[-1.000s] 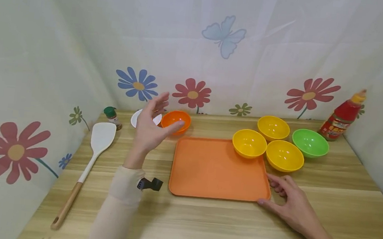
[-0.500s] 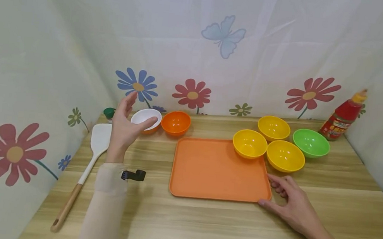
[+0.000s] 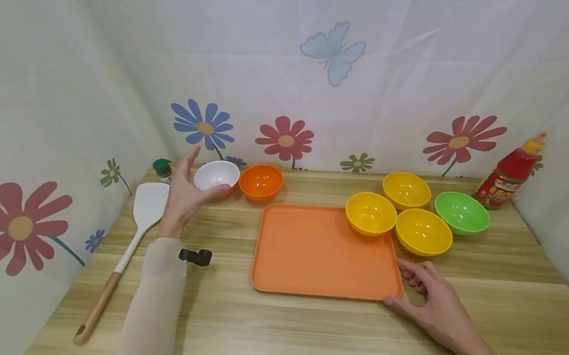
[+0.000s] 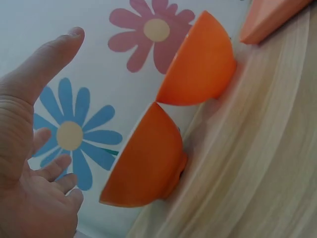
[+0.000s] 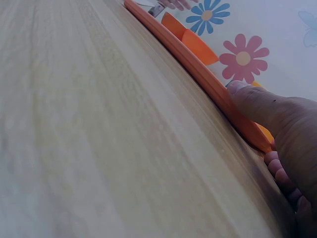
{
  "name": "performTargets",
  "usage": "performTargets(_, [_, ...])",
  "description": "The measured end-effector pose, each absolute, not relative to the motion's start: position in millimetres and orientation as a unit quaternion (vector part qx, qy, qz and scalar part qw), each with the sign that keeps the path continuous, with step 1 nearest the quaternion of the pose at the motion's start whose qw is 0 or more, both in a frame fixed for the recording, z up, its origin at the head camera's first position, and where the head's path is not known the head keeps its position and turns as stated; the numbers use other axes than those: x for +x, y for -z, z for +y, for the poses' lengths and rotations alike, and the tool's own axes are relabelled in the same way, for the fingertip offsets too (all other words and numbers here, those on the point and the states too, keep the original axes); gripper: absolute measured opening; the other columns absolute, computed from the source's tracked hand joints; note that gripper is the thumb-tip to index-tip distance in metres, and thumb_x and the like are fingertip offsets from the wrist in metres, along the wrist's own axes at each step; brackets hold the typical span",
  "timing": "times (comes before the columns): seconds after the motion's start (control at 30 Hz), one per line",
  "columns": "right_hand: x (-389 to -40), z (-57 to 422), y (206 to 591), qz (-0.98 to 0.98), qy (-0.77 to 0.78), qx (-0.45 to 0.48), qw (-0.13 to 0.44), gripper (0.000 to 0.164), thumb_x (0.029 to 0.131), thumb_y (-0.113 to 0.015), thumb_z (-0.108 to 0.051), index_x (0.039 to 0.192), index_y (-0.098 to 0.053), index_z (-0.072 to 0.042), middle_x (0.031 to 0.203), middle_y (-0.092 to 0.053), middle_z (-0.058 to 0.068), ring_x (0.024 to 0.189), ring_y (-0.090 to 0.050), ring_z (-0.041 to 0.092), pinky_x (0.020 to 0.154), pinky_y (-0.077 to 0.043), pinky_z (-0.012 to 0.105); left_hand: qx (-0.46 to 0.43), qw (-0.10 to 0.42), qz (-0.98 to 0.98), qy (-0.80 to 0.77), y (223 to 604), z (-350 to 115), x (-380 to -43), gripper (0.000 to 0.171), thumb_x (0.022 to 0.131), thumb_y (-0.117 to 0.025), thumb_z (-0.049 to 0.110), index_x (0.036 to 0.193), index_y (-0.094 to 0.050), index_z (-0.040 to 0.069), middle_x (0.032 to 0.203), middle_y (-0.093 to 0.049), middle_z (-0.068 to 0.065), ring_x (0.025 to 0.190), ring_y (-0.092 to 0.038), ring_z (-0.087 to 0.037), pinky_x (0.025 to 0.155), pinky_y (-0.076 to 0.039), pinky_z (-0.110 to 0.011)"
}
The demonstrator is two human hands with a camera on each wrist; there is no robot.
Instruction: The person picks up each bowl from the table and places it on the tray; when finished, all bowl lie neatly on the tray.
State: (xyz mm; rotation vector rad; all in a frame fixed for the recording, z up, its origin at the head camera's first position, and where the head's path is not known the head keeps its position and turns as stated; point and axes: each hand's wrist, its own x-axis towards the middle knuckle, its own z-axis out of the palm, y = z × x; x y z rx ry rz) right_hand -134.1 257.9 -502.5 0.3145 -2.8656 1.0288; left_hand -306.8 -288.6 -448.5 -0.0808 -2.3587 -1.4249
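Note:
My left hand (image 3: 182,198) is spread beside a bowl (image 3: 214,177) that is white inside and orange outside. In the head view its thumb overlaps the front of that bowl, while the left wrist view shows nothing between the fingers. An all-orange bowl (image 3: 261,183) stands just right of it. My right hand (image 3: 434,306) holds the right end of an orange tray (image 3: 322,262), thumb at the near corner and index finger along the side. Its other fingers are curled at the tray's end. One yellow bowl (image 3: 371,214) overlaps the tray's far right corner.
Two more yellow bowls (image 3: 406,191) and a green bowl (image 3: 462,213) stand right of the tray, near a red sauce bottle (image 3: 505,177). At left lie a white spatula (image 3: 148,209) with a wooden handle and a green-capped jar (image 3: 163,169). A flowered curtain (image 3: 253,81) hangs behind.
My left hand has moved left, from in front of the white-lined bowl to its left side, then slightly lower. The right hand and the tray have stayed in place.

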Motion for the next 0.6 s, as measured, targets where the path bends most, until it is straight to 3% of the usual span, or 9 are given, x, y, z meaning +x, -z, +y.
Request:
performTargets(0.2, [-133.6, 257.7, 503.0, -0.935, -0.336, 0.103, 0.041, 0.082, 0.089, -0.092, -0.058, 0.154, -0.065, -0.016, 0.112, -0.057, 0.001, 0.098, -0.051, 0.02, 0.081, -0.049, 0.026, -0.012, 0.164, -0.838, 0.521, 467.1, -295.0, -313.9, 0.123, 0.08, -0.103, 0.04, 0.178, -0.029, 0.029, 0.184, -0.028, -0.003, 0.168, -0.027, -0.035, 0.137, -0.022, -0.063])
performTargets(0.33, [-133.7, 257.8, 504.2, -0.935, -0.337, 0.103, 0.04, 0.082, 0.089, -0.092, -0.058, 0.154, -0.065, -0.017, 0.114, -0.058, 0.0, 0.098, -0.051, 0.019, 0.082, -0.049, 0.026, 0.002, 0.154, -0.845, 0.512, 477.5, -296.8, -318.4, 0.127, 0.08, -0.103, 0.043, 0.179, -0.025, 0.03, 0.182, -0.029, -0.011, 0.163, -0.035, -0.04, 0.135, -0.028, -0.063])
performTargets(0.6, [-134.7, 259.0, 505.0, -0.935, -0.338, 0.103, 0.042, 0.082, 0.089, -0.092, -0.057, 0.155, -0.065, -0.017, 0.115, -0.059, 0.0, 0.098, -0.052, 0.019, 0.082, -0.049, 0.026, 0.017, 0.132, -0.831, 0.54, 491.0, -299.5, -325.0, 0.13, 0.083, -0.102, 0.038, 0.18, -0.017, 0.023, 0.181, -0.03, -0.015, 0.16, -0.04, -0.036, 0.136, -0.029, -0.055])
